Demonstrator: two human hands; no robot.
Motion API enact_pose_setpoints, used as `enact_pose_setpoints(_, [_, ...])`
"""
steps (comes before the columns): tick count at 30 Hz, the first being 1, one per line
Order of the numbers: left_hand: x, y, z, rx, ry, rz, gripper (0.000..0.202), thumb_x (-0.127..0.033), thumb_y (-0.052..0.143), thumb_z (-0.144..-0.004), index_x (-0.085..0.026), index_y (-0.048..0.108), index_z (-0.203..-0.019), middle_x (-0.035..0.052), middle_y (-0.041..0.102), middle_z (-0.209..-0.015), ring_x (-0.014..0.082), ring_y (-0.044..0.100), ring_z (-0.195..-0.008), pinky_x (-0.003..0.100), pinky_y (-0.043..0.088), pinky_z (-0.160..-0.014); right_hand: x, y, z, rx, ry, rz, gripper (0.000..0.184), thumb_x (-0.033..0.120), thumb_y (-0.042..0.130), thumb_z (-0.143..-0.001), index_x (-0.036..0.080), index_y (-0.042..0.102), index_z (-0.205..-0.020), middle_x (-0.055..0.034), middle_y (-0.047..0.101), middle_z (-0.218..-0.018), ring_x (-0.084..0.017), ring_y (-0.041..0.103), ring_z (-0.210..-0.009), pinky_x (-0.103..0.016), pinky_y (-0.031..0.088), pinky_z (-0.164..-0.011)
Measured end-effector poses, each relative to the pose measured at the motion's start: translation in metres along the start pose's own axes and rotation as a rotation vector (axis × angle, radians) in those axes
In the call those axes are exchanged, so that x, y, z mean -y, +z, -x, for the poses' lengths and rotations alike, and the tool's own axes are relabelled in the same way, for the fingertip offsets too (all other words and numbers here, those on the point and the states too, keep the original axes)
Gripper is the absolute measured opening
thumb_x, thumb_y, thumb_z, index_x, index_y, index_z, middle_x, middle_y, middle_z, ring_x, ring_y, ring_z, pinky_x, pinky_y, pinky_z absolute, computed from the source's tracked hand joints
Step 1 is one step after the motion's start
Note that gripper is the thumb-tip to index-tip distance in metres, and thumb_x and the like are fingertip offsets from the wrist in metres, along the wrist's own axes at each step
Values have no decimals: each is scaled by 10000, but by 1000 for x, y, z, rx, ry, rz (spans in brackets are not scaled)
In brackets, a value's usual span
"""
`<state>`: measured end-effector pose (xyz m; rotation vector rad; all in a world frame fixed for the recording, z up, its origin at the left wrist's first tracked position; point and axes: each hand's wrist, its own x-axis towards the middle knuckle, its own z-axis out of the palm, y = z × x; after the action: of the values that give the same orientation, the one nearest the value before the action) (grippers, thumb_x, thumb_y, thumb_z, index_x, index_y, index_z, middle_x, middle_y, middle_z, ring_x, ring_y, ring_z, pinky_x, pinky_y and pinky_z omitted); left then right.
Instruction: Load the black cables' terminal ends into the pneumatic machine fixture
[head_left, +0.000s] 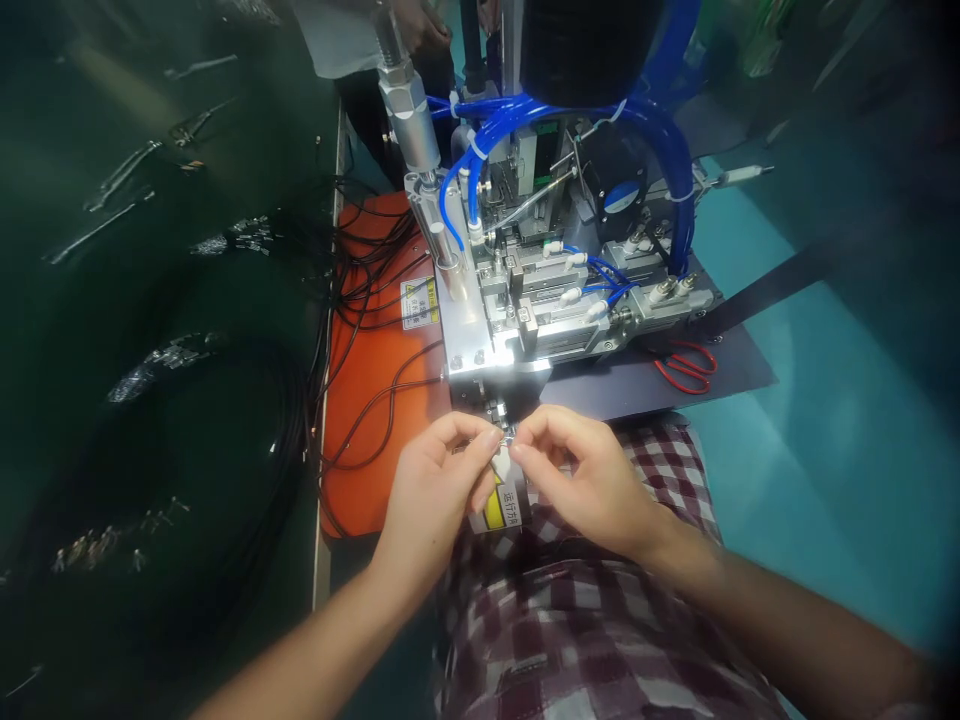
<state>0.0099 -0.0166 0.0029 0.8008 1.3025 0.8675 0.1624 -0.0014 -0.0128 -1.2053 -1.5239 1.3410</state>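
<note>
- The work in hand sits at the near end of the machine [472, 345]: a small piece [508, 436] is up between the fingertips, just in front of the metal block, too small to make out.
- Left hand [442, 470]: its grip is narrow, thumb and forefinger pinched on one side of the small piece.
- Right hand [589, 470]: its grip is narrow too, thumb and forefinger meeting on the other side of that piece.
- Done, as far as shows: the piece is off any surface and both hands are on it. The handling looks midway, as neither hand has let go.
- Left, in my judgement: finishing this piece and releasing it. Whether any part of it is seated in the machine cannot be told, since the fingers cover the spot.
- Black cables [367, 300] lie loose over the orange plate [367, 420], some crossing its left edge toward the dark counter [247, 620].
- On that counter, clusters of shiny metal bits [161, 365] lie well in from its right edge. Whether they are finished or waiting cannot be told.
- Red-handled scissors [686, 368] rest by the near edge of the grey base plate [600, 388], untouched by either hand.
</note>
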Motion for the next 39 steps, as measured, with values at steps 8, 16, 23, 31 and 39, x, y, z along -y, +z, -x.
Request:
enact_pose_setpoints(8, [-1,2,5,-103,158,-71,141,-304,639,-842,-176,597,-799,-57,473,-553,37,386,-464,150,291,-433,-2,3,-6,159,397,-465,173,273,589,-834,167,525,-713,98,423,-430,-45,345,-385,-179,273,-406])
enact_pose_setpoints(16, [-6,-7,-6,15,-59,43,168,-298,692,-791,-140,638,-770,-61,432,-439,34,336,-418,176,234,-448,8,6,-2,59,349,-335,180,289,594,-844,176,505,-736,96,429,-465,-49,370,-405,-174,292,-399])
enact_pose_setpoints(23, [-6,-6,-10,28,-193,204,219,-282,689,-757,-145,558,-647,-81,378,-357,20,247,-363,188,177,-436,0,4,-8,114,418,-363,201,327,638,-811,161,554,-732,75,458,-491,-59,385,-425,-190,295,-412])
enact_pose_setpoints(31, [-7,-8,-8,36,-167,133,213,-294,670,-791,-151,554,-686,-78,391,-376,36,259,-384,222,163,-453,-1,-3,-16,78,355,-431,227,353,705,-774,164,580,-757,77,455,-505,-57,369,-447,-193,284,-426])
enact_pose_setpoints(39, [-6,-6,-8,44,-166,158,207,-269,675,-781,-155,528,-691,-86,384,-413,35,264,-388,234,128,-452,-4,0,-14,67,362,-439,246,350,752,-723,169,586,-742,80,430,-505,-58,342,-452,-194,257,-417])
